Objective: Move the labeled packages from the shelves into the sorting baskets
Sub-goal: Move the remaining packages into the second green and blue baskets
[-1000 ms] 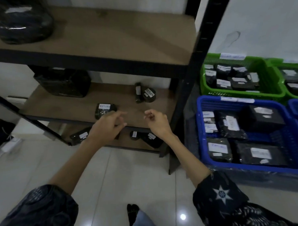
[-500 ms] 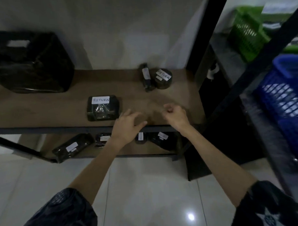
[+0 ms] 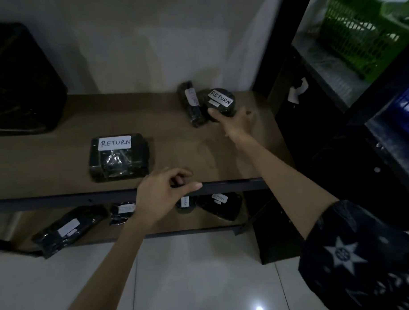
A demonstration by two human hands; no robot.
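Spanning both arms, the shelf (image 3: 60, 164) holds a square pack (image 3: 119, 157) just left of the left hand (image 3: 163, 195), which hovers loosely curled and empty. The right hand (image 3: 238, 123) grips the round pack (image 3: 220, 104), probably to carry it to a basket (image 3: 357, 36).

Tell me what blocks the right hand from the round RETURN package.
Nothing visible: the right hand already touches the round package at its near edge. A narrow package lies close on its left, not between them.

"RETURN" labels on round package (image 3: 221, 105) and rectangular package (image 3: 119, 157)
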